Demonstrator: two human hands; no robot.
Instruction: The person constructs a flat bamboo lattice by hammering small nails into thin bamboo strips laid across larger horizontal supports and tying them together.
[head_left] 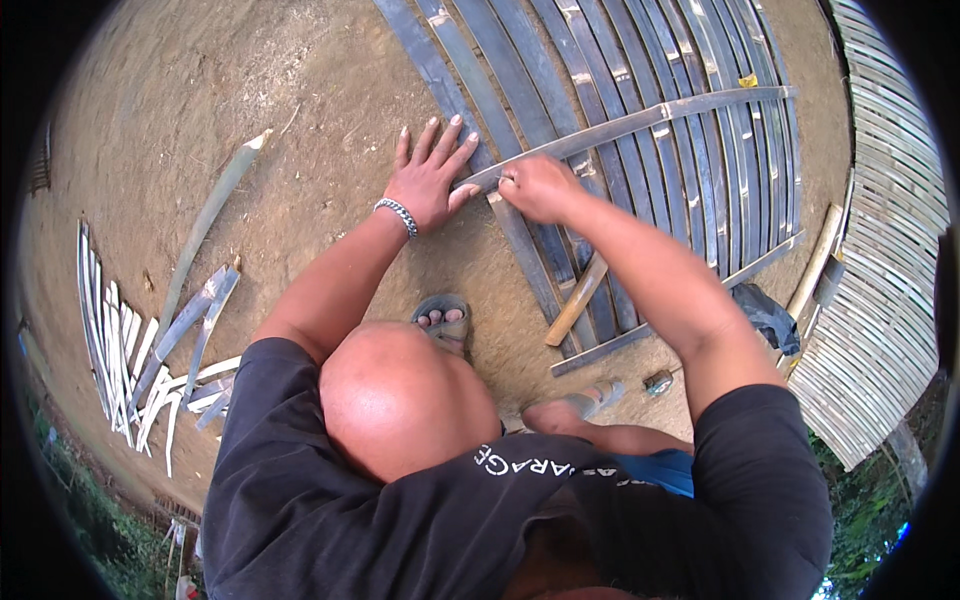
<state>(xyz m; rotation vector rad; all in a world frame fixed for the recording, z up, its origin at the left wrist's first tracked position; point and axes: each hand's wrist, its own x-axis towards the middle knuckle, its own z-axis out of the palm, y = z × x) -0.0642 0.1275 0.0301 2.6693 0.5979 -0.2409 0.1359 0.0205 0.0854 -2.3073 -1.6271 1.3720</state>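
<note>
The person crouches on a bare dirt floor [300,120], forearms reaching away toward a row of long grey bamboo slats [640,130] laid side by side on the ground at the far right.

The left hand [428,180] lies flat, fingers spread, palm down on the near-left end of a cross slat [640,120] that runs over the row from centre to far right. A metal chain bracelet [397,213] sits on that wrist.

The right hand [538,187] is closed, fingers pressed together and pinching at the same end of the cross slat, just beside the left thumb. What it pinches is too small to tell.

A second cross slat [690,300] lies over the near ends of the row. A short tan piece of wood [577,300] rests tilted on the slats, near the right forearm.

A sandalled foot [443,322] stands on the dirt just left of the row; the other foot [570,405] lies nearer, to the right.

At the left, a long green bamboo pole [205,225] lies on the dirt, with a heap of pale split strips [130,370] near it. A woven bamboo panel [880,250] stands at the far right.
</note>
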